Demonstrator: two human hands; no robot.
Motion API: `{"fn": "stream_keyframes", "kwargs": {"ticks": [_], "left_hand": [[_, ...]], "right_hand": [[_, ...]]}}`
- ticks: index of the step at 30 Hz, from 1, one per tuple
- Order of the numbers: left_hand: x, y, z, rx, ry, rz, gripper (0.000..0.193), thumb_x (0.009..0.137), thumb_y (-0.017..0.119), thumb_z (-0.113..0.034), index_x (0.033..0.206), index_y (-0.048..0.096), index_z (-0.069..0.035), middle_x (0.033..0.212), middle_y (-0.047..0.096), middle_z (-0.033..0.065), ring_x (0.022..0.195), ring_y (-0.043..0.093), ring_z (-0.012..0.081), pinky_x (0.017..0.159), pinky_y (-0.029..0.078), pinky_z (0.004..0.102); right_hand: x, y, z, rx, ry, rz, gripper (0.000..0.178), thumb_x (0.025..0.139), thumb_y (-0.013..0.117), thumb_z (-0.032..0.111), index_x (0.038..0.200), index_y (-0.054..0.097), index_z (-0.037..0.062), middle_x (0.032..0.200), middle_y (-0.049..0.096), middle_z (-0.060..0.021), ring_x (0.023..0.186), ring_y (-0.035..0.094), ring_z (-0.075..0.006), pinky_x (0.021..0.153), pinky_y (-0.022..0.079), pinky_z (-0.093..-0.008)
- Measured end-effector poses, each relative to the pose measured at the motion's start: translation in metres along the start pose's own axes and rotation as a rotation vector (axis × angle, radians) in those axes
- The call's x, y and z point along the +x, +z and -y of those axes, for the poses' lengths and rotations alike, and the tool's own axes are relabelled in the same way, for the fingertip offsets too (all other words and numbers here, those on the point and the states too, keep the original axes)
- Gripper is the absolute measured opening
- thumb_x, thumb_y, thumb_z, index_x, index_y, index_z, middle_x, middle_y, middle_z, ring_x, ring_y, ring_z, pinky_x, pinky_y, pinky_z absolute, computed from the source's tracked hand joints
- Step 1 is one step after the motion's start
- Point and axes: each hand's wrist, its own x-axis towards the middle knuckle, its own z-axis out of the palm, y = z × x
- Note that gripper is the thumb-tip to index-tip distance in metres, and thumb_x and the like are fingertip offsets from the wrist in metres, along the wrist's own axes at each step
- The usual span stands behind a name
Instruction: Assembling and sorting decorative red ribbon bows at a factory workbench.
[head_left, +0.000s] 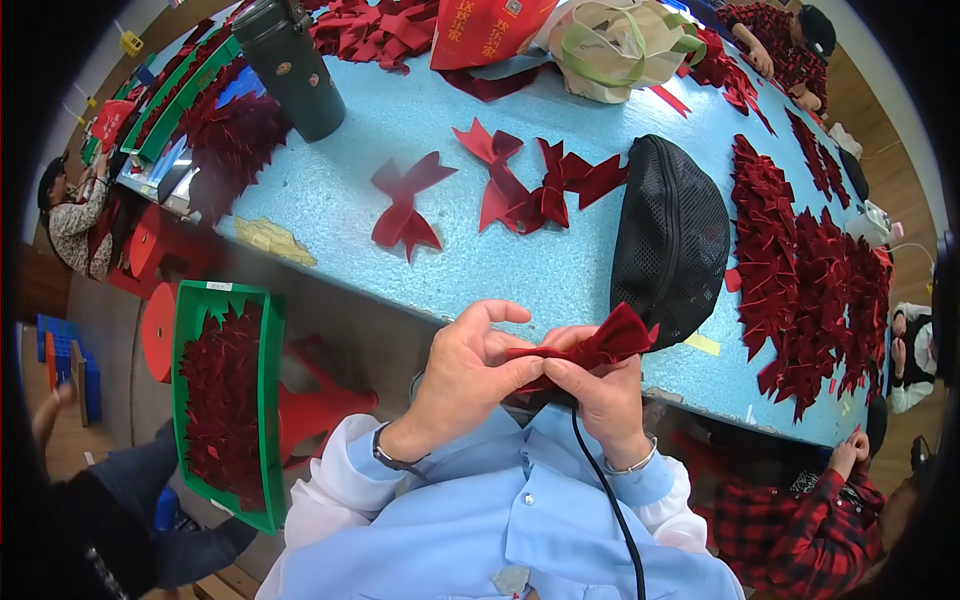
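Close to my body, just off the table's near edge, both hands hold one dark red velvet bow. My left hand pinches its left end between thumb and forefinger, other fingers partly lifted. My right hand grips the middle from below, thumb against the fabric; its other fingers are partly hidden behind the bow. Ahead on the blue table lie loose red bow pieces: a single one at the left and a small overlapping group farther right. A black mesh pouch lies right beside my right hand.
A dark flask stands far left, near heaped red bows. A green crate of bows stands at my left by red stools. Rows of bows cover the right side. A co-worker in a checked shirt sits close right.
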Motion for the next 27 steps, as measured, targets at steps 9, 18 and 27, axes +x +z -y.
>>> {"fn": "stream_keyframes", "kwargs": {"ticks": [9,18,27], "left_hand": [[0.014,0.002,0.019,-0.011,0.168,-0.127,0.031,0.079,0.068,-0.002,0.1,0.045,0.002,0.086,0.068,0.0128,0.076,0.062,0.0094,0.065,0.05,0.0217],[0.025,-0.005,0.002,-0.127,0.153,-0.159,0.024,0.078,0.068,-0.001,0.096,0.051,0.001,0.078,0.064,0.0063,0.07,0.061,0.0097,0.067,0.048,0.0198],[0.047,0.019,-0.021,0.219,0.159,0.363,0.025,0.079,0.066,0.001,0.103,0.057,0.003,0.076,0.061,0.0037,0.066,0.058,0.0103,0.067,0.049,0.0227]], "right_hand": [[0.006,-0.003,0.001,-0.012,0.109,-0.12,0.017,0.075,0.07,-0.002,0.09,0.061,-0.0019,0.088,0.064,-0.008,0.078,0.061,-0.0131,0.072,0.05,-0.0246],[0.012,-0.017,0.019,0.094,0.304,0.027,0.017,0.073,0.072,-0.004,0.088,0.063,-0.0012,0.081,0.065,-0.0063,0.075,0.062,-0.0135,0.071,0.051,-0.0261],[-0.001,-0.005,0.023,0.014,0.292,0.111,0.017,0.076,0.066,-0.001,0.092,0.061,-0.0014,0.086,0.064,-0.0046,0.079,0.06,-0.0096,0.07,0.049,-0.0246]]}}
